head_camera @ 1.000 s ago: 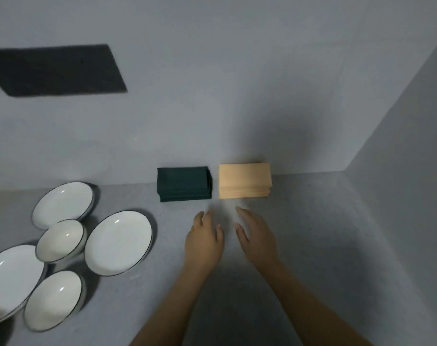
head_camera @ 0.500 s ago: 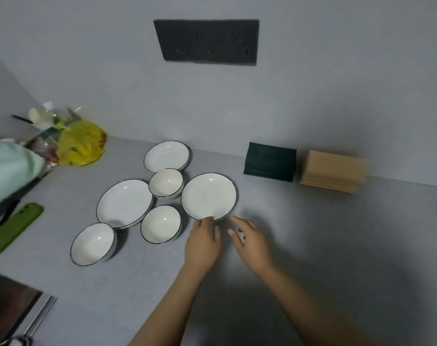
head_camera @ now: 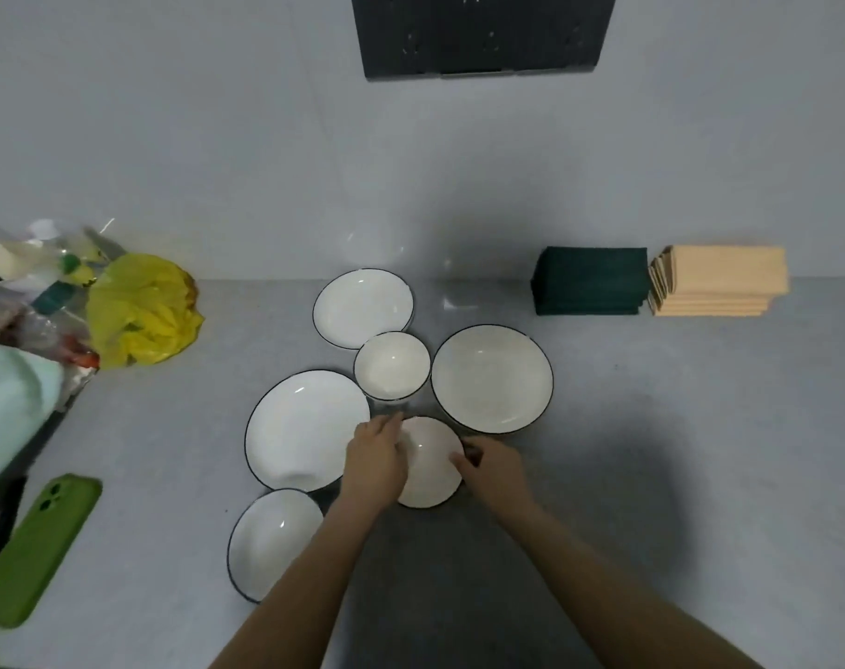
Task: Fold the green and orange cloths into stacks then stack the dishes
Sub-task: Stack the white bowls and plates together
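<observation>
Head camera view, looking down on a grey counter [head_camera: 652, 427] against a grey wall. Half a second earlier both hands lay flat and empty on the counter, just short of the dishes; a second earlier they were in front of the two cloth piles. At this moment they had moved onto a small white bowl [head_camera: 432, 470] in the middle of the dish group. The left hand [head_camera: 374, 458] curled its fingers over the bowl's left rim, and the right hand [head_camera: 490, 468] gripped the right rim, thumb on the inside edge. Whether the bowl had left the counter could not be told.

The green cloth stack [head_camera: 589, 282] and the orange cloth stack [head_camera: 720, 282] sat folded side by side against the wall at far right, well apart from the hands, so the folding part appeared finished and the dish stacking looked to be just starting.

Around the held bowl were five other white, dark-rimmed dishes: a second small bowl [head_camera: 391, 365] just behind it, a wide plate [head_camera: 492, 379] behind and to the right, another plate [head_camera: 362, 307] further back, a large plate [head_camera: 307, 429] touching on the left, and a bowl [head_camera: 273, 543] nearest the camera. None was stacked yet.

At far left lay a yellow plastic bag [head_camera: 140, 309] and a green phone case [head_camera: 39, 548].
</observation>
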A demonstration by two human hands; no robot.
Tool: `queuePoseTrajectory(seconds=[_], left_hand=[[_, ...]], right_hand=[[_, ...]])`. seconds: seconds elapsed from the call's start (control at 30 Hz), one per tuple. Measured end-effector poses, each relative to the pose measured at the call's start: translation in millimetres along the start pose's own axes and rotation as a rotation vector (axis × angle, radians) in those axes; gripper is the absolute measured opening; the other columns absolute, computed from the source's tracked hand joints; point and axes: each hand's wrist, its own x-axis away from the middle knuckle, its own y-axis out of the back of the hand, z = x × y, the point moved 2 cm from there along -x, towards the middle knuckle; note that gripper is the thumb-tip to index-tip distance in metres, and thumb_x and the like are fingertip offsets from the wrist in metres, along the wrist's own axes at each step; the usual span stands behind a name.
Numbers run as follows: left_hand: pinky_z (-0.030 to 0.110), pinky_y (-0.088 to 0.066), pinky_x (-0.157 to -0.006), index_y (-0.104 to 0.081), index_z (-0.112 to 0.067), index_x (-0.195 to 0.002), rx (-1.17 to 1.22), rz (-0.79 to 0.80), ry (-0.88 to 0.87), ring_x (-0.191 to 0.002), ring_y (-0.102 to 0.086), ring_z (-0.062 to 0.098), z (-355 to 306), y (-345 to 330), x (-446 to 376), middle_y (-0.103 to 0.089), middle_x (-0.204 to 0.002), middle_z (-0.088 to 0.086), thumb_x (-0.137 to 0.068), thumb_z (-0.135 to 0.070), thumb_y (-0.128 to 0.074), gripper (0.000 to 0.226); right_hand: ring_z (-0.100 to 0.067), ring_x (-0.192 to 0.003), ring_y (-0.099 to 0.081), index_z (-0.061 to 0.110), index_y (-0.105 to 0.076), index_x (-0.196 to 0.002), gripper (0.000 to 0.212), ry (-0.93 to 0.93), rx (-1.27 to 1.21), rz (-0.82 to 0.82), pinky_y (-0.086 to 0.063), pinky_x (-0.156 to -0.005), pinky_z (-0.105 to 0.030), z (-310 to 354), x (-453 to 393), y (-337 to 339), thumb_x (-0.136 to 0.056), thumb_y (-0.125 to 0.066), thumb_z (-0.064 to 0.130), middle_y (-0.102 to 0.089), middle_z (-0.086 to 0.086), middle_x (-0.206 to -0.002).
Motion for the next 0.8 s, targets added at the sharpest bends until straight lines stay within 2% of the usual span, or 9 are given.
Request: queuePoseTrajectory(seconds=[0.1, 0.23, 0.3, 0.37, 0.43, 0.53, 0.6, 0.7, 0.8], left_hand=[[0.034, -0.037, -0.098, -0.044, -0.011, -0.14, 0.101, 0.057, -0.022, -0.12, -0.044, 0.032, 10.3, -4.4, -5.9, -0.054, -0.13, 0.011, -0.093, -0.009, -0.046, 0.047], [0.026, -0.041, -0.094, -0.057, -0.012, -0.131, 0.277, 0.003, -0.094, -0.115, -0.053, 0.027, 19.9, 5.4, -18.9, -0.062, -0.122, 0.012, -0.089, -0.004, -0.051, 0.043], [0.017, -0.038, -0.088, -0.062, -0.011, -0.126, 0.386, -0.072, -0.09, -0.107, -0.057, 0.022, 19.8, 24.5, -21.5, -0.065, -0.118, 0.008, -0.088, -0.002, -0.054, 0.04], [0.011, -0.036, -0.083, -0.066, -0.012, -0.119, 0.516, -0.144, -0.021, -0.097, -0.059, 0.012, 22.4, 48.5, -29.0, -0.067, -0.112, 0.001, -0.089, -0.005, -0.057, 0.032], [0.012, -0.038, -0.081, -0.07, -0.015, -0.112, 0.6, -0.183, 0.033, -0.089, -0.059, 0.007, 28.5, 73.7, -45.8, -0.069, -0.105, -0.002, -0.088, -0.009, -0.062, 0.026], [0.007, -0.04, -0.071, -0.073, -0.014, -0.105, 0.706, -0.223, 0.076, -0.084, -0.059, 0.006, 30.8, 96.0, -70.1, -0.068, -0.092, -0.009, -0.086, -0.006, -0.064, 0.023], [0.007, -0.039, -0.068, -0.074, -0.013, -0.103, 0.737, -0.235, 0.112, -0.081, -0.059, 0.006, 32.2, 99.9, -84.2, -0.067, -0.087, -0.009, -0.085, -0.005, -0.064, 0.023], [0.018, -0.04, -0.074, -0.074, -0.01, -0.104, 0.777, -0.23, 0.181, -0.082, -0.059, 0.009, 34.0, 93.2, -99.4, -0.069, -0.088, -0.003, -0.085, -0.004, -0.064, 0.022], [0.019, -0.04, -0.076, -0.072, -0.006, -0.107, 0.751, -0.191, 0.241, -0.082, -0.058, 0.011, 39.1, 81.2, -111.7, -0.071, -0.092, 0.006, -0.087, -0.003, -0.063, 0.022]], right_hand=[[-0.023, -0.096, -0.064, 0.01, -0.066, -0.114, 0.028, -0.06, 0.024, -0.032, -0.045, -0.082, -0.026, -0.5, -0.4, -2.8, -0.091, -0.059, 0.024, -0.07, -0.009, -0.105], [-0.024, -0.073, -0.066, 0.005, -0.07, -0.093, 0.019, -0.091, -0.017, -0.084, -0.053, -0.075, -0.032, 11.4, 1.5, -3.2, -0.091, -0.056, 0.018, -0.069, -0.013, -0.076], [-0.017, -0.058, -0.065, 0.006, -0.069, -0.086, 0.02, -0.08, -0.066, -0.12, -0.051, -0.062, -0.019, 22.4, 1.8, 6.0, -0.092, -0.055, 0.019, -0.066, -0.011, -0.065], [-0.008, -0.047, -0.06, 0.017, -0.066, -0.083, 0.015, -0.05, -0.102, -0.168, -0.041, -0.051, -0.007, 42.4, -2.2, 17.2, -0.093, -0.056, 0.023, -0.065, -0.005, -0.06], [-0.006, -0.05, -0.058, 0.022, -0.062, -0.086, 0.007, -0.038, -0.147, -0.232, -0.039, -0.051, -0.007, 64.4, -18.9, 21.5, -0.091, -0.059, 0.026, -0.063, 0.001, -0.061], [-0.018, -0.063, -0.063, 0.018, -0.058, -0.086, 0.013, -0.058, -0.229, -0.298, -0.048, -0.062, -0.024, 88.0, -46.4, 22.0, -0.089, -0.062, 0.031, -0.065, -0.002, -0.071], [-0.023, -0.065, -0.063, 0.017, -0.058, -0.085, 0.013, -0.06, -0.235, -0.33, -0.05, -0.067, -0.029, 97.0, -65.2, 19.7, -0.089, -0.062, 0.029, -0.067, -0.004, -0.075], [-0.028, -0.067, -0.064, 0.015, -0.064, -0.088, 0.013, -0.086, -0.231, -0.365, -0.054, -0.072, -0.036, 99.0, -87.9, 15.7, -0.09, -0.061, 0.028, -0.068, -0.008, -0.077], [-0.031, -0.07, -0.065, 0.011, -0.069, -0.094, 0.019, -0.123, -0.197, -0.369, -0.054, -0.073, -0.039, 95.5, -105.8, 6.3, -0.09, -0.06, 0.028, -0.068, -0.01, -0.078]])
